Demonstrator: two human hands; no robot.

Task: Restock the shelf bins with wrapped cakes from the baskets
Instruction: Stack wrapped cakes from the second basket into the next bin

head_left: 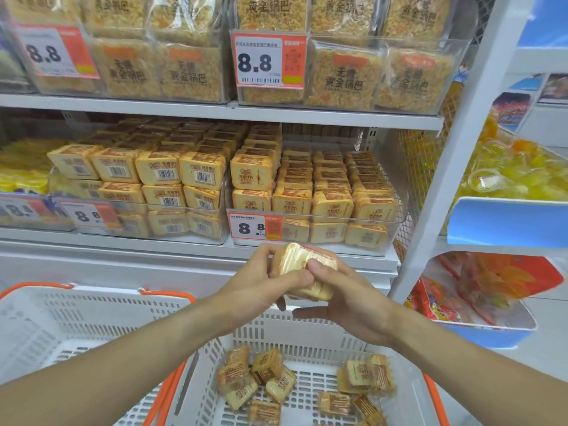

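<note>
Both hands meet in front of the shelf edge around a small stack of wrapped cakes (302,269). My left hand (264,281) grips the stack from the left, thumb across its front. My right hand (344,296) cups it from below and the right, thumb on top. Beneath them stands a white basket (307,330) with orange handles, holding several loose wrapped cakes (264,379). Straight ahead, the clear right shelf bin (396,222) holds rows of the same cakes; the left shelf bin (184,207) beside it is stacked full.
A second white basket (76,321) sits at the lower left. Bags of rice crackers (344,72) fill the bins on the shelf above. A white upright post (445,179) borders the shelf on the right, with blue bins of yellow sweets (507,167) beyond.
</note>
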